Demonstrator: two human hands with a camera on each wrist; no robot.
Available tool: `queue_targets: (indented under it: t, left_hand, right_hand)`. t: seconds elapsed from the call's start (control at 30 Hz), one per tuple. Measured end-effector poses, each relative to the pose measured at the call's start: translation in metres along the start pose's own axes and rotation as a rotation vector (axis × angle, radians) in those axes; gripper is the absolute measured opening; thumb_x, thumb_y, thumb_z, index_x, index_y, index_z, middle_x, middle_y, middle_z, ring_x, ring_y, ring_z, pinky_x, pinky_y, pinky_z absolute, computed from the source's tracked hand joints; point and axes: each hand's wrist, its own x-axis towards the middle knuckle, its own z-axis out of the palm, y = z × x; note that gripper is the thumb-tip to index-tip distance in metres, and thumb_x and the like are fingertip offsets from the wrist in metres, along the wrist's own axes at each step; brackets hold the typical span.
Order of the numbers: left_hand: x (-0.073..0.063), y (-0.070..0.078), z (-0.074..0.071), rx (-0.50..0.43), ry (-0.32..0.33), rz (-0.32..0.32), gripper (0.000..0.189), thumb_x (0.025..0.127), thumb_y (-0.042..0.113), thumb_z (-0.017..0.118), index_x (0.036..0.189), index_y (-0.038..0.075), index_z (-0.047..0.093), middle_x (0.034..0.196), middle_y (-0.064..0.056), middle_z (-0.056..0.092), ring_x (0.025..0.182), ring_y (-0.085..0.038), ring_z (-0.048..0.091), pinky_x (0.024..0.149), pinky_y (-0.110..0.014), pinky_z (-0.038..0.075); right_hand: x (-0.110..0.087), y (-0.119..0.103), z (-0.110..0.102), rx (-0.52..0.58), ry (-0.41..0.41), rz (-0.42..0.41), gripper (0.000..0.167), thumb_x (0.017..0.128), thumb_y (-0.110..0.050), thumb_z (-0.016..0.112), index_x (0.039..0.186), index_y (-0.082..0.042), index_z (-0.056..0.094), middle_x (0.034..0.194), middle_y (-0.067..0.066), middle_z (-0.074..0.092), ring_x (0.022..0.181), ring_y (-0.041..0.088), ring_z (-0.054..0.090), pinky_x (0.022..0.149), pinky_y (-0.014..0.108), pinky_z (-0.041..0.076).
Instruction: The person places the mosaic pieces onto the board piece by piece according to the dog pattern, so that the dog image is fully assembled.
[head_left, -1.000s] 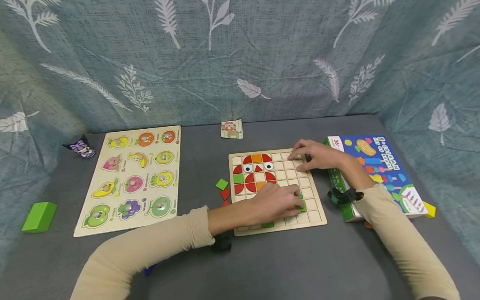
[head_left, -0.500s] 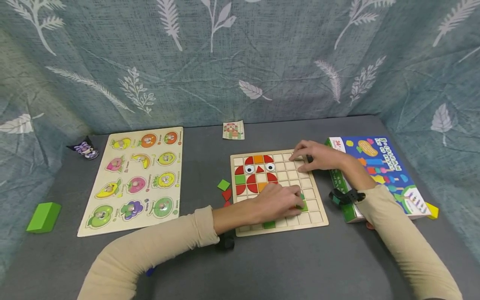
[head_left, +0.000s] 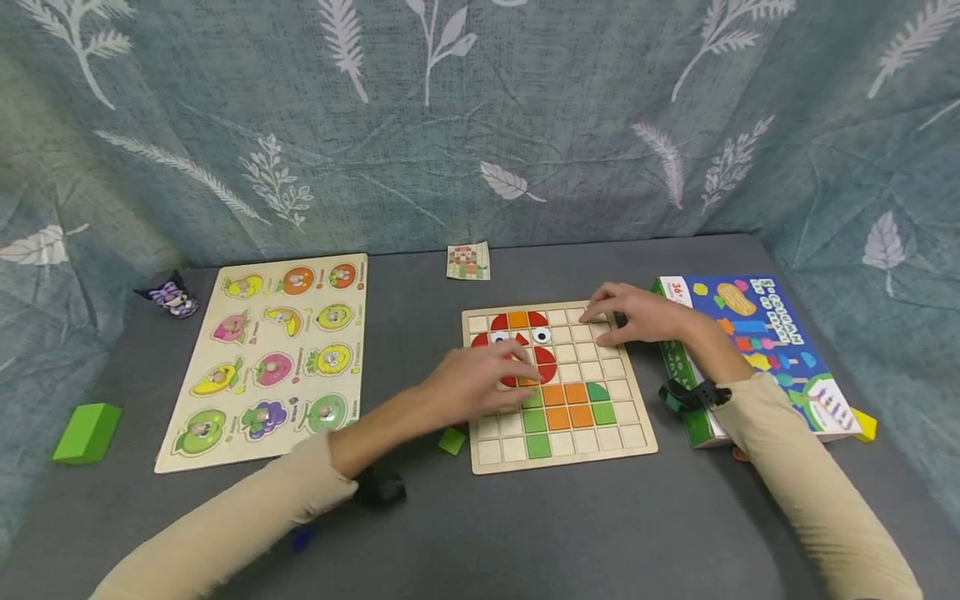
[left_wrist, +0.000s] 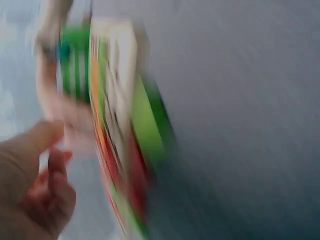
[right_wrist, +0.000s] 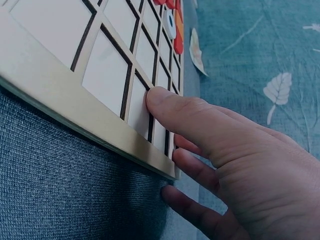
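Observation:
A square wooden grid board (head_left: 637, 408) carries red curved pieces (head_left: 546, 367), round eye pieces (head_left: 541, 335), orange square tiles (head_left: 568, 406) and green tiles (head_left: 537, 421). Above its left half is my left hand (head_left: 476, 383), with loosely bent fingers and nothing seen in them; it covers some red pieces. The left wrist view is blurred, but the thumb and fingers there stand apart. My right hand (head_left: 637, 315) rests at the far right corner. In the right wrist view, its thumb (right_wrist: 162, 100) touches the board's face. A loose green tile (head_left: 451, 442) lies beside the board's left edge.
Behind the board lies a small picture card (head_left: 468, 261). A fruit peg puzzle (head_left: 167, 460), a figurine (head_left: 172, 297) and a green block (head_left: 86, 433) are on the left. On the right are a colourful box (head_left: 750, 358), partly under the right forearm, and a yellow block (head_left: 865, 423).
My left hand has moved left and away from the board's lower right area, uncovering orange tiles and green pieces there. My right hand has stayed at the corner.

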Motion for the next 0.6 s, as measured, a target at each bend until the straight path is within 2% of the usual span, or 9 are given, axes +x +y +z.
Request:
queue_targets:
  t: [0.1, 0.17, 0.23, 0.3, 0.4, 0.5, 0.6]
  left_hand:
    - [-0.030, -0.048, -0.017, -0.107, 0.056, -0.093, 0.025, 0.089, 0.024, 0.071, 0.113, 0.017, 0.073, 0.113, 0.000, 0.065, 0.074, -0.009, 0.057, 0.065, -0.023, 0.046]
    - [-0.046, -0.075, -0.023, -0.211, 0.045, -0.150, 0.027, 0.089, 0.020, 0.071, 0.115, 0.016, 0.071, 0.117, -0.003, 0.064, 0.065, -0.007, 0.051, 0.063, -0.023, 0.044]
    - [-0.056, -0.094, -0.026, -0.318, 0.013, -0.190, 0.029, 0.089, 0.018, 0.071, 0.118, 0.015, 0.070, 0.120, -0.004, 0.063, 0.056, -0.006, 0.045, 0.057, -0.023, 0.042]
    - [-0.060, -0.103, -0.026, -0.387, -0.030, -0.176, 0.030, 0.090, 0.019, 0.070, 0.120, 0.016, 0.069, 0.123, -0.005, 0.062, 0.054, -0.006, 0.045, 0.056, -0.022, 0.042]
    - [-0.059, -0.105, -0.024, -0.426, -0.087, -0.101, 0.031, 0.089, 0.021, 0.071, 0.119, 0.016, 0.069, 0.126, -0.006, 0.061, 0.056, -0.005, 0.047, 0.056, -0.022, 0.043]
    - [-0.057, -0.103, -0.022, -0.435, -0.102, -0.046, 0.029, 0.088, 0.018, 0.072, 0.116, 0.013, 0.071, 0.126, -0.009, 0.061, 0.056, -0.004, 0.047, 0.056, -0.021, 0.043]
    - [-0.056, -0.102, -0.021, -0.432, -0.099, -0.044, 0.027, 0.087, 0.014, 0.073, 0.113, 0.011, 0.072, 0.123, -0.010, 0.062, 0.056, -0.004, 0.046, 0.057, -0.021, 0.043]
  right_hand:
    - [0.000, 0.000, -0.001, -0.004, 0.005, -0.003, 0.039, 0.088, -0.019, 0.071, 0.125, -0.010, 0.065, 0.128, 0.015, 0.051, 0.095, 0.020, 0.051, 0.082, 0.041, 0.043]
    - [0.000, 0.000, -0.001, -0.002, 0.005, -0.012, 0.039, 0.088, -0.019, 0.071, 0.125, -0.009, 0.065, 0.128, 0.015, 0.051, 0.093, 0.020, 0.051, 0.081, 0.041, 0.043]
    - [0.000, -0.001, -0.001, 0.001, 0.001, -0.018, 0.039, 0.089, -0.020, 0.071, 0.125, -0.009, 0.065, 0.127, 0.015, 0.051, 0.091, 0.018, 0.052, 0.081, 0.040, 0.043]
    - [0.000, -0.001, -0.001, 0.005, -0.003, -0.017, 0.039, 0.088, -0.020, 0.071, 0.125, -0.009, 0.065, 0.127, 0.016, 0.051, 0.087, 0.016, 0.051, 0.080, 0.038, 0.043]
    - [-0.001, -0.001, 0.000, 0.011, 0.000, -0.010, 0.039, 0.088, -0.018, 0.071, 0.125, -0.008, 0.065, 0.127, 0.016, 0.051, 0.083, 0.014, 0.050, 0.078, 0.037, 0.043]
    - [-0.002, -0.001, 0.000, 0.010, 0.003, -0.006, 0.039, 0.088, -0.018, 0.071, 0.125, -0.009, 0.065, 0.128, 0.016, 0.051, 0.083, 0.014, 0.050, 0.079, 0.037, 0.043]
    - [-0.002, -0.002, -0.001, 0.014, -0.005, -0.005, 0.039, 0.089, -0.019, 0.071, 0.126, -0.009, 0.064, 0.128, 0.016, 0.050, 0.084, 0.015, 0.050, 0.079, 0.038, 0.043]
